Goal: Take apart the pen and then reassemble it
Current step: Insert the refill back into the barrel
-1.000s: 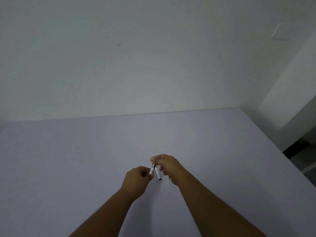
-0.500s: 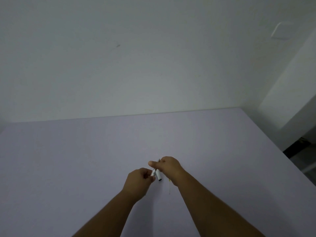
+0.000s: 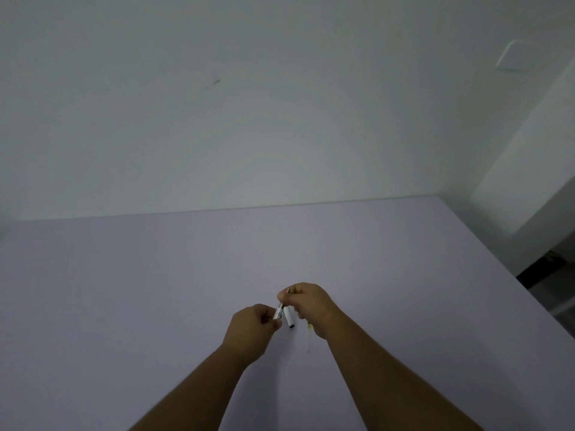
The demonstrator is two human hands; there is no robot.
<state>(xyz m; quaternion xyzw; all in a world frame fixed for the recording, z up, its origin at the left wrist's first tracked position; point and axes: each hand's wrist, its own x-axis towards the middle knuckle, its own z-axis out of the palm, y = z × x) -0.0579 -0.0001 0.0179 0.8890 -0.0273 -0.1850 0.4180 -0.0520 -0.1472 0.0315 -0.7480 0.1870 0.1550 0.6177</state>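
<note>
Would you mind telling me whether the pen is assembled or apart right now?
Apart: a white tube hangs separate beside the thin piece pinched between left hand and right hand.

**One head-worn view, looking forward and down**

A single wide-angle camera sits on the person's head and faces forward and downward across a pale lilac table. Both forearms enter from the bottom edge and run up toward the centre, where the left hand and right hand meet low in the frame, near the camera but small in the wide field. The upper half takes in a plain white wall behind the table's far edge, and the right side shows the table's corner and a dark gap beyond it. No second view shares the scene.
</note>
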